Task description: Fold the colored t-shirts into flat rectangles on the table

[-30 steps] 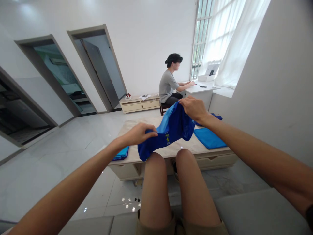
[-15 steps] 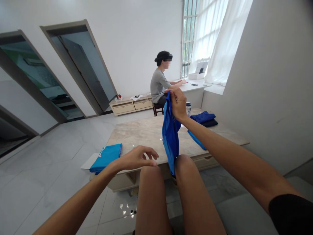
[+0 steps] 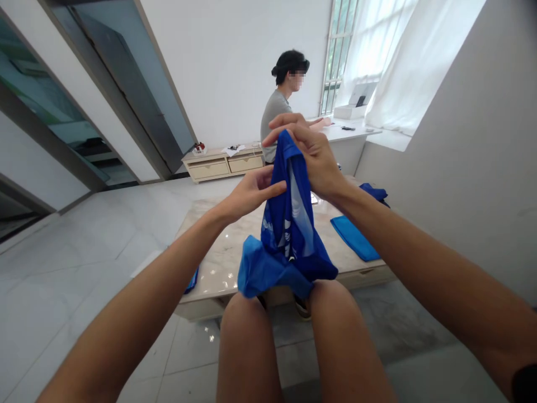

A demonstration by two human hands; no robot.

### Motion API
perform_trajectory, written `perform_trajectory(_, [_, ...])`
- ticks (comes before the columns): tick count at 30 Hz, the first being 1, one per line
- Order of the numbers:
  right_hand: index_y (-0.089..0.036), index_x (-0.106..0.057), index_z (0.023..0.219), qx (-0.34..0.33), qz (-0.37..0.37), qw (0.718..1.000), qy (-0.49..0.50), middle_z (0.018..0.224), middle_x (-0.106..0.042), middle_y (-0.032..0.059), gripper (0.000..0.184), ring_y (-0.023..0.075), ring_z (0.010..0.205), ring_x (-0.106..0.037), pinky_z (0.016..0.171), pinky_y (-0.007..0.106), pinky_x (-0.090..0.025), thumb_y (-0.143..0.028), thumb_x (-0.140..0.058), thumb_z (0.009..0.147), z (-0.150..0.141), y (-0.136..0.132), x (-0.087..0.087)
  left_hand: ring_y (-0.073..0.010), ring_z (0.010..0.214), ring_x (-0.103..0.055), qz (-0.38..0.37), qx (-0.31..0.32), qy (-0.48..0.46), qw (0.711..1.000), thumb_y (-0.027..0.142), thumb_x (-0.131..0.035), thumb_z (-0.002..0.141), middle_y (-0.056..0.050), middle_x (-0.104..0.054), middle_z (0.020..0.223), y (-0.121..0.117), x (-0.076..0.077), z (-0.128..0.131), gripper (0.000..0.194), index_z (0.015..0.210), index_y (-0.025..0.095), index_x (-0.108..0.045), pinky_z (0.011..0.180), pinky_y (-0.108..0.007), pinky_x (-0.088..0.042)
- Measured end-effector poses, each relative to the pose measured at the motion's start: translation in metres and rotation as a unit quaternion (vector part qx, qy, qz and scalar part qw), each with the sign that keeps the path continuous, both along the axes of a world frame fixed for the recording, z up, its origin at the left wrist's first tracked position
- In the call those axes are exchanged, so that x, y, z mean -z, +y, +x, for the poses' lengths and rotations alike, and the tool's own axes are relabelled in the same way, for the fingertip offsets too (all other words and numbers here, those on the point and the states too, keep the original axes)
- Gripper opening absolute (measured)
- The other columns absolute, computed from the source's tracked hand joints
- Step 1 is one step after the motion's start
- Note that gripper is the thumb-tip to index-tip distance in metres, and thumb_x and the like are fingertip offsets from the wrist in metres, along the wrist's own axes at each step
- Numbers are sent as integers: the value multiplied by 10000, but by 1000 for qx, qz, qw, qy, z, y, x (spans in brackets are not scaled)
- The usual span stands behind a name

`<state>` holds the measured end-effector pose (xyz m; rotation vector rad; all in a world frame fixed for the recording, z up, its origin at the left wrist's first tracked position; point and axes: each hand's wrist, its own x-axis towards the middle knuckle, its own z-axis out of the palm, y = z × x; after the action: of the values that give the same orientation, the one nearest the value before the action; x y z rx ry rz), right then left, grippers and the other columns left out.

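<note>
Blue cloth (image 3: 289, 224) hangs pinched in the right hand (image 3: 312, 157), left hand (image 3: 251, 193) spread against it; a loosened pinch could drop it.

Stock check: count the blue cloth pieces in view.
4, and others may be hidden. A held blue cloth hangs from the right hand. On the marble table lie a folded piece, a bunched piece behind it, and an edge piece at the left.
</note>
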<state>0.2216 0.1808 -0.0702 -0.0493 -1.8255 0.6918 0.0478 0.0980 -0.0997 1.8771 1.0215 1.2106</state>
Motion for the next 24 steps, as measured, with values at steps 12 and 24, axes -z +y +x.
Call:
perform_trajectory(12, [-278, -655, 1501, -142, -349, 900, -216, 1398, -766, 111, 904, 351, 1274, -718, 1093, 507, -577, -801, -871, 796, 33, -28, 215, -251, 1039, -785, 104, -248, -32, 963, 580, -738, 1023, -31, -719, 1000, 17, 37, -22, 413, 1220, 221, -682, 843, -352, -674])
perform_trajectory(24, [-211, -761, 975, 204, -198, 958, -44, 870, -757, 46, 386, 255, 855, -668, 814, 388, -544, -573, -628, 987, 56, 32, 100, -231, 978, -784, 50, -326, 18, 944, 504, -948, 772, -41, -801, 1018, -85, -39, -70, 504, 1104, 203, -717, 856, -324, -689])
